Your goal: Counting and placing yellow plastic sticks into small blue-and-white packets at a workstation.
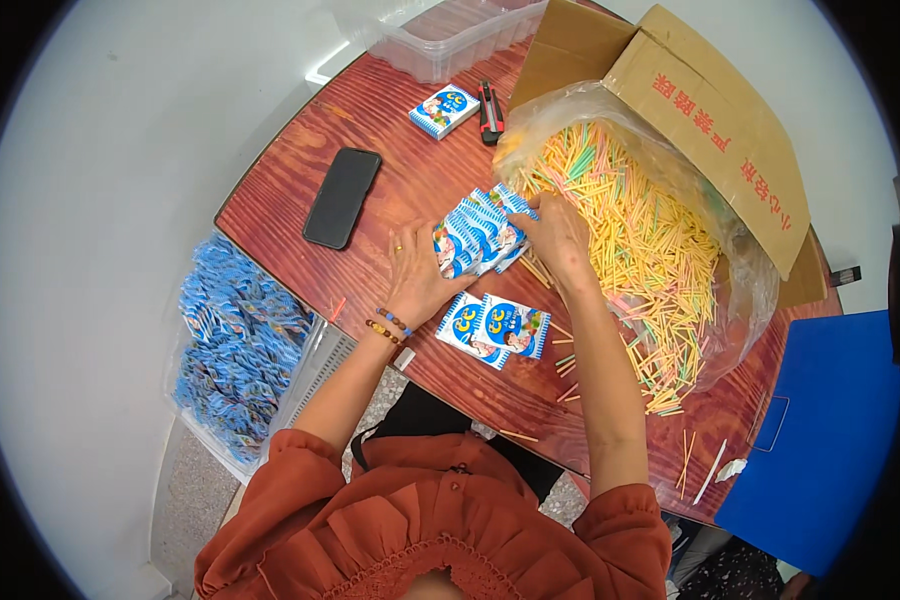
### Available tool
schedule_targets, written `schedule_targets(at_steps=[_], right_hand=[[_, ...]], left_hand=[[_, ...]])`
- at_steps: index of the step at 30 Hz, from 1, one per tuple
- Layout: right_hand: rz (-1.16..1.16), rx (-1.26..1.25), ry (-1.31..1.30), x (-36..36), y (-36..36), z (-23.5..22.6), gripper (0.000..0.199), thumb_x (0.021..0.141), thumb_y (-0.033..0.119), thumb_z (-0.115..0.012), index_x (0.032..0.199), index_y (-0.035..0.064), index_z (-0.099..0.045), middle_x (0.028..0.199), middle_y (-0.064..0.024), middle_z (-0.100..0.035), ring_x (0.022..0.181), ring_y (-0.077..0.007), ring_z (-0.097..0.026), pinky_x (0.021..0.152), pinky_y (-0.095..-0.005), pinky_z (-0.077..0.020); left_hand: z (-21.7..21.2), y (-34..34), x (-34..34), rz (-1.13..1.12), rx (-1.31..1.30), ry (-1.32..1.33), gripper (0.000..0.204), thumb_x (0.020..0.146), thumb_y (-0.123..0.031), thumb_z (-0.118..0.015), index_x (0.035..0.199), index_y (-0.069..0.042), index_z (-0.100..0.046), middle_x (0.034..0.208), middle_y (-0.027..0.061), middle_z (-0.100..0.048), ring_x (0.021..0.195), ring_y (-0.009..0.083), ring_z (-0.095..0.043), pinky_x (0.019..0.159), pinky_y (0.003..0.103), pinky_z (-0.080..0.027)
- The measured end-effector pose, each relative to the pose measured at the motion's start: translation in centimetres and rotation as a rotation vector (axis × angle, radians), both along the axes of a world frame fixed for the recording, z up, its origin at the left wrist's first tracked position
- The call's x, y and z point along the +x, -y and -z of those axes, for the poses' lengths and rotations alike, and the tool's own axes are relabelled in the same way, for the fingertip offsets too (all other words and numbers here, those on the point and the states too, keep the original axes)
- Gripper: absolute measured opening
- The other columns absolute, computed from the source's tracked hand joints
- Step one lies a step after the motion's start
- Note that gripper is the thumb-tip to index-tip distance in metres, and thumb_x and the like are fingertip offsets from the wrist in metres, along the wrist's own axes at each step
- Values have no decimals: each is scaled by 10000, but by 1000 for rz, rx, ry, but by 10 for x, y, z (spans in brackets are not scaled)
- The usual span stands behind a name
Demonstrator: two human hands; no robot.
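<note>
My left hand [415, 268] wears a ring and closes on the left edge of a fanned bunch of flat blue-and-white packets [473, 236]. At the bunch's right edge the thumb and fingers of my right hand [560, 238] are bent against the packets; some fingertips are hidden. Just nearer to me, two more such packets [515, 325] overlap on the red-brown wooden table [390, 130]. Right beside my right hand, a heap of thin yellow, pink and green sticks [635, 240] spills from a plastic-lined cardboard box [710, 130].
A black phone [341, 198] lies at left. Farther back are a small packet stack [444, 110], a red-and-black box cutter [490, 112] and a clear plastic tray [440, 45]. A tub of packets [235, 340] stands below the left table edge. At right is a blue board [815, 430].
</note>
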State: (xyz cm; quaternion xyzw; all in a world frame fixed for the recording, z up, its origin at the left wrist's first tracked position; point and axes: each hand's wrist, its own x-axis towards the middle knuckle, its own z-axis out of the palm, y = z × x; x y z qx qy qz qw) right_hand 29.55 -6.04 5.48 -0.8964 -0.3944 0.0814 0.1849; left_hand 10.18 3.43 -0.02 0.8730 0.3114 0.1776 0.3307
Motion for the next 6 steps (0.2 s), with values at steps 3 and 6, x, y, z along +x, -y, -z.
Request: schedule_targets(at_steps=[3, 6], right_hand=[[-22, 46, -10, -1, -1, -1, 405, 747, 327, -745, 1004, 22, -673, 909, -181, -692, 872, -318, -663, 785, -398, -494], [12, 19, -82, -2, -2, -6, 433, 754, 330, -741, 1069, 43, -664, 941, -181, -693, 889, -313, -664, 784, -404, -495]], left_hand=[[-1, 3, 6, -24, 123, -10, 994, 569, -440, -864, 1309, 9, -377, 1350, 204, -380, 1337, 384, -303, 1132, 529, -162], [-4, 0, 12, 59, 135, -59, 1004, 595, -481, -840, 1333, -4, -354, 1433, 163, -341, 1409, 374, -210, 1137, 564, -116]])
